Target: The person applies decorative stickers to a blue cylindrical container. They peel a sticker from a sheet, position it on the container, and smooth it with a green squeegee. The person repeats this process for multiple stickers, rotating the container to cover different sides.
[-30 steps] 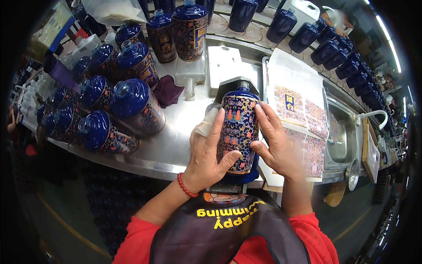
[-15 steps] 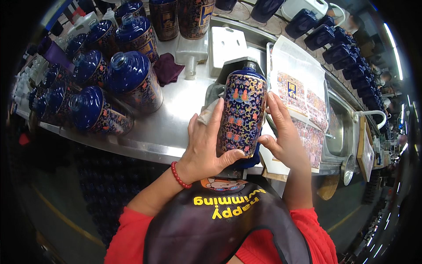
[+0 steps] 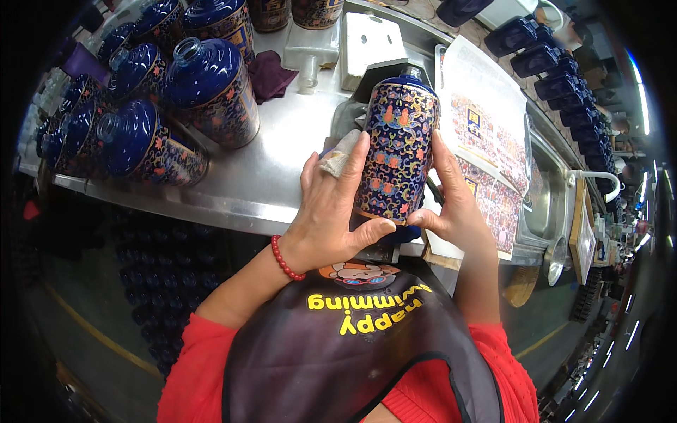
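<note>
A dark blue bottle (image 3: pixel 397 151) with a colourful floral wrap and a bare neck leans away from me at the table's edge, its neck in front of a dark angular stand (image 3: pixel 365 83). My left hand (image 3: pixel 326 211) is closed along its left side, thumb across the lower front. On the other side my right hand (image 3: pixel 451 197) presses with its fingers, thumb near the bottom corner. A crumpled whitish cloth (image 3: pixel 341 155) shows behind my left fingers; whether they grip it I cannot tell. The bottle's back and underside are hidden.
Several finished-looking floral bottles (image 3: pixel 226 92) crowd the metal table's left. Beyond lie a purple cloth (image 3: pixel 271 76), a clear glass bottle (image 3: pixel 309 56) and a white box (image 3: pixel 371 48). Printed sheets (image 3: pixel 486 84) lie right, before a sink (image 3: pixel 541 201). Plain blue bottles (image 3: pixel 536 60) line the far right.
The view has tilted, so the table and its things sit higher in the picture. Both hands keep nearly the same hold on the bottle.
</note>
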Demonstrator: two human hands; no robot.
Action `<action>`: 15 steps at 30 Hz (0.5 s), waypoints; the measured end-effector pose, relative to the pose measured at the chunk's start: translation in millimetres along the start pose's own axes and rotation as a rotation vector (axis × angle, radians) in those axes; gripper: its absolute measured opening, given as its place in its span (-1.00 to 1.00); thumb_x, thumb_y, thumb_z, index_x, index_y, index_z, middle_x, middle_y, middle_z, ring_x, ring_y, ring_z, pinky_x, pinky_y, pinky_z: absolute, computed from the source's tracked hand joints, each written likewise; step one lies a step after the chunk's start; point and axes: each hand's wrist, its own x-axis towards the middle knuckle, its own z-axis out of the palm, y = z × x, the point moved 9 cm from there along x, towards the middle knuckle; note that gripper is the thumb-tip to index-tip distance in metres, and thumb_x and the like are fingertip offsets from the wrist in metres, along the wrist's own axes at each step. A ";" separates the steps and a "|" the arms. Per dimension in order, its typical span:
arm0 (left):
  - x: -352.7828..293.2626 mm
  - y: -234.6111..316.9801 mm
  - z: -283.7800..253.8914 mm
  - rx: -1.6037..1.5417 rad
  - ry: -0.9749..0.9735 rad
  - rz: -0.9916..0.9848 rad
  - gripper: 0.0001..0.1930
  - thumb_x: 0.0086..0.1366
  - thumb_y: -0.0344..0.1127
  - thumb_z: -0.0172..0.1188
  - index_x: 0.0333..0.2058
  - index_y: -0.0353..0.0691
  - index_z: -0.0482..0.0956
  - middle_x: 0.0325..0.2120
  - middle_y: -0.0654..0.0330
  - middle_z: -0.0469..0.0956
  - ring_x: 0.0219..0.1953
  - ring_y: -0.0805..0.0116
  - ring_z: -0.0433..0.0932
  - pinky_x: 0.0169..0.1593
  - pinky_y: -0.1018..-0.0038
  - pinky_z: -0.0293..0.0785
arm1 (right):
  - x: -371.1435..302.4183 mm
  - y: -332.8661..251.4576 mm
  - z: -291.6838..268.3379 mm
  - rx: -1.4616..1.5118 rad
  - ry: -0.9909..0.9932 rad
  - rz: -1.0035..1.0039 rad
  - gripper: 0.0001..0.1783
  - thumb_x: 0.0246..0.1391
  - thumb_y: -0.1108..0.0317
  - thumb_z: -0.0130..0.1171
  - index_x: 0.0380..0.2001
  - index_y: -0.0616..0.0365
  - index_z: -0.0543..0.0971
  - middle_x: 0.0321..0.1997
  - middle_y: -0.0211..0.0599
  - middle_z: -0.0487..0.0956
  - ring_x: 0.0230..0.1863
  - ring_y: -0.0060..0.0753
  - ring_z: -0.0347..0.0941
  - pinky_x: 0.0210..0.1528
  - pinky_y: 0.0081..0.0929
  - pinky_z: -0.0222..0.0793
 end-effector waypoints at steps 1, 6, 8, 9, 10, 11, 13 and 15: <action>-0.1 0.0 0.3 -0.002 0.001 -0.002 0.17 0.27 0.45 0.11 0.51 -0.30 -0.19 0.37 -0.32 0.15 0.40 -0.26 0.16 0.39 -0.28 -0.24 | 0.2 0.5 0.0 0.016 0.002 -0.002 0.34 -0.16 -0.21 0.49 0.55 0.10 0.01 0.56 0.12 0.08 0.57 0.11 0.03 0.51 -0.12 0.09; -0.9 -1.2 0.6 -0.012 -0.002 -0.004 0.16 0.28 0.44 0.11 0.51 -0.29 -0.19 0.37 -0.32 0.16 0.40 -0.25 0.16 0.39 -0.28 -0.24 | 0.4 3.7 1.4 0.035 -0.012 0.014 0.35 -0.17 -0.20 0.50 0.55 0.10 0.00 0.55 0.13 0.11 0.57 0.10 0.04 0.52 -0.12 0.06; -0.8 -0.9 -0.4 -0.006 0.005 0.006 0.14 0.29 0.43 0.10 0.51 -0.29 -0.19 0.36 -0.32 0.16 0.40 -0.25 0.16 0.39 -0.29 -0.23 | 0.1 3.0 0.6 0.022 -0.010 0.010 0.35 -0.17 -0.21 0.49 0.55 0.11 0.00 0.55 0.14 0.11 0.56 0.10 0.04 0.52 -0.12 0.05; -0.7 -1.5 0.3 -0.012 -0.005 0.002 0.13 0.30 0.42 0.09 0.51 -0.30 -0.19 0.36 -0.32 0.16 0.40 -0.24 0.17 0.38 -0.28 -0.23 | -0.1 3.5 1.2 0.026 -0.018 0.019 0.35 -0.17 -0.21 0.50 0.55 0.11 0.00 0.55 0.14 0.11 0.57 0.10 0.04 0.52 -0.12 0.05; -0.3 -1.7 0.7 -0.014 -0.009 0.000 0.12 0.31 0.40 0.09 0.51 -0.31 -0.19 0.36 -0.32 0.16 0.40 -0.24 0.17 0.38 -0.28 -0.23 | -0.1 3.4 1.2 0.031 -0.020 0.022 0.36 -0.17 -0.21 0.50 0.55 0.11 0.00 0.55 0.15 0.10 0.57 0.10 0.04 0.52 -0.12 0.05; 0.0 -1.8 1.2 -0.012 -0.016 0.000 0.11 0.32 0.39 0.08 0.51 -0.32 -0.18 0.36 -0.32 0.16 0.40 -0.24 0.17 0.38 -0.27 -0.23 | 0.0 2.2 0.4 0.032 -0.012 0.012 0.36 -0.17 -0.21 0.50 0.55 0.12 -0.01 0.55 0.15 0.10 0.57 0.10 0.03 0.52 -0.12 0.05; 0.5 -1.1 0.1 -0.016 -0.014 0.010 0.09 0.34 0.35 0.07 0.50 -0.34 -0.18 0.36 -0.32 0.16 0.40 -0.24 0.17 0.38 -0.26 -0.23 | 0.5 1.2 0.8 0.041 -0.011 0.003 0.36 -0.18 -0.21 0.50 0.55 0.12 -0.01 0.55 0.16 0.10 0.57 0.10 0.03 0.52 -0.12 0.05; 0.5 -1.0 -0.1 -0.020 -0.022 0.012 0.07 0.36 0.32 0.07 0.50 -0.36 -0.18 0.36 -0.32 0.17 0.40 -0.24 0.17 0.39 -0.25 -0.23 | 1.1 1.0 0.9 0.048 -0.006 -0.002 0.37 -0.18 -0.21 0.50 0.55 0.13 -0.01 0.55 0.16 0.11 0.57 0.10 0.04 0.52 -0.12 0.06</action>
